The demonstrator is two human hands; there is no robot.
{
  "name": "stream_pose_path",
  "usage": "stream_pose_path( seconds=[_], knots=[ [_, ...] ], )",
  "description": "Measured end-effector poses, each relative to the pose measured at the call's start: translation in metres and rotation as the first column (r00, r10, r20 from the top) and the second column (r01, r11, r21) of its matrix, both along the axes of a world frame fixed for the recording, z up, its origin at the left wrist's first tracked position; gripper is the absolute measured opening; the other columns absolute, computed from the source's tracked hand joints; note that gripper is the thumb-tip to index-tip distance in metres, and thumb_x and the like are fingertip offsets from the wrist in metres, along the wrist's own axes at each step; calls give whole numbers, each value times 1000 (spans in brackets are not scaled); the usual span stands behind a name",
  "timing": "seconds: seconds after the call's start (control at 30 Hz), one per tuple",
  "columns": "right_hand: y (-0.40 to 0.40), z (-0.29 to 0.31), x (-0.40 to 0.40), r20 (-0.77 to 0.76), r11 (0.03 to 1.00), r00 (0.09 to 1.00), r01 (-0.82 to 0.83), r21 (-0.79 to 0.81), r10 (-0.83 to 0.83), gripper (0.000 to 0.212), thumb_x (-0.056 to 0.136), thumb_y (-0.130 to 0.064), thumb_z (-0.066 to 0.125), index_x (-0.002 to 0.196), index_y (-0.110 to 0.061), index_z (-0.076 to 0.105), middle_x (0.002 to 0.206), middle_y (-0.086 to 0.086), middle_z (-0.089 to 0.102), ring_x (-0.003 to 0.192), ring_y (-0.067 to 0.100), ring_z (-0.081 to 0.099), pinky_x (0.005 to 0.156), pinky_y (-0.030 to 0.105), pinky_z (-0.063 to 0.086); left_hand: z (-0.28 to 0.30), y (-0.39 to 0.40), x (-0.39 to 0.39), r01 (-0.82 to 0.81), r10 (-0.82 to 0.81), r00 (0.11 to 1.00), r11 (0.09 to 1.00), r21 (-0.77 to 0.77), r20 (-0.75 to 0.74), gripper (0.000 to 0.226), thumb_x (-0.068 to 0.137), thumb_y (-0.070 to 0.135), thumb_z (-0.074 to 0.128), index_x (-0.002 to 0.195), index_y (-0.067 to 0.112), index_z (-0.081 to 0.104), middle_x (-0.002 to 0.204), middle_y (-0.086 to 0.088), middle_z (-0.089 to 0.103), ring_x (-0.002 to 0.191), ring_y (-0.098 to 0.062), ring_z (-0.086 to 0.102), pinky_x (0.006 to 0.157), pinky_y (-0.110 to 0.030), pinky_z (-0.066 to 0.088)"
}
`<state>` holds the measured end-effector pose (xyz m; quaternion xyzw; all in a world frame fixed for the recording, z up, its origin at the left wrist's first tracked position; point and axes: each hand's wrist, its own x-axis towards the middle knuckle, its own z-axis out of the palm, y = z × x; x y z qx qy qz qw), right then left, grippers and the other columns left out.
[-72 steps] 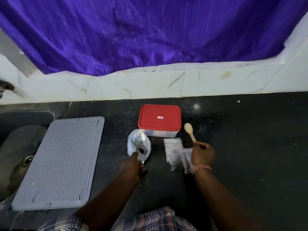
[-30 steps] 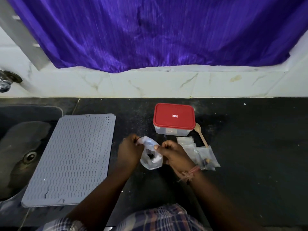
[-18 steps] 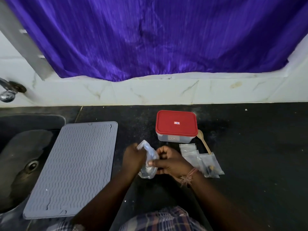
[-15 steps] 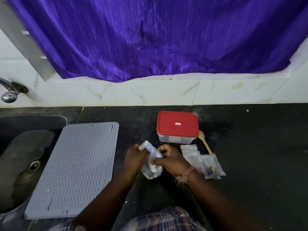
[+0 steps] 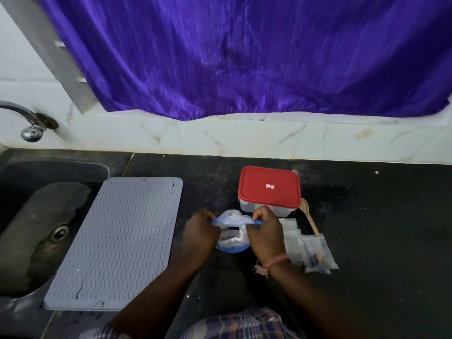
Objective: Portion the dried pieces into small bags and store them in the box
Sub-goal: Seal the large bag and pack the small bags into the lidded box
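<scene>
A clear plastic bag (image 5: pixel 232 234) with dark dried pieces inside hangs just above the black counter, stretched wide at its mouth. My left hand (image 5: pixel 199 232) pinches its left edge and my right hand (image 5: pixel 265 231) pinches its right edge. Behind them stands the clear box with a red lid (image 5: pixel 269 189), lid on. Right of my right hand lie several small clear bags (image 5: pixel 305 245); the nearest one holds a few dark pieces. A wooden spoon (image 5: pixel 309 216) lies beside the box.
A grey ribbed mat (image 5: pixel 117 243) covers the counter on the left, partly over the sink (image 5: pixel 29 216). A tap (image 5: pixel 29 123) juts from the white wall. A purple curtain (image 5: pixel 244 57) hangs behind. Bare black counter (image 5: pixel 379 216) extends to the right.
My right hand left the spoon and small bags and came to the big bag. Both hands twisted the bag, then pulled its mouth open sideways.
</scene>
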<state>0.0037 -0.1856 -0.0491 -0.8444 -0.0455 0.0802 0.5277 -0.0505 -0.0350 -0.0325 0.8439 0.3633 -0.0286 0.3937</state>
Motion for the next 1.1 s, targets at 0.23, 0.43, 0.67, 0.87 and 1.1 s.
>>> stream_pose_path(
  seconds=[0.23,0.43,0.67,0.87,1.1],
  knots=[
    [11,5,-20,-102,924,918,-379,50,382,21,73,-10,72,74,-16,52,66,-9,52,59,3,47,59,27,43,-4,12,3,-271,238,938,957,105,253,25,88,6,62,78,28,54,77,10,57,78,-16,60,65,-25,40],
    [4,2,17,17,968,970,245,-52,-244,25,81,1,57,71,-18,44,65,-3,50,64,17,49,59,31,37,2,-10,-11,19,-35,987,995,101,159,18,92,10,57,101,25,62,92,3,68,83,-17,69,71,-32,55],
    [-5,-5,5,282,981,955,134,-142,-90,51,77,2,66,64,-29,29,91,5,46,73,16,46,66,27,34,19,-14,-11,-39,-94,900,955,294,425,24,85,11,74,88,26,55,117,9,48,81,-10,60,70,-35,57],
    [3,-3,-14,390,963,881,-231,-136,267,40,75,5,58,92,-31,49,103,-8,48,91,6,52,79,18,43,1,2,-14,-157,58,831,978,134,553,43,80,-11,55,83,31,46,104,12,41,85,-14,54,77,-43,56],
    [-3,-2,34,-41,856,908,406,319,-416,35,70,17,45,63,-16,36,65,1,32,64,10,31,65,31,29,1,-23,-21,392,-258,625,920,-10,737,25,77,0,74,70,9,51,90,-8,55,88,-20,58,73,-31,45]
  ],
)
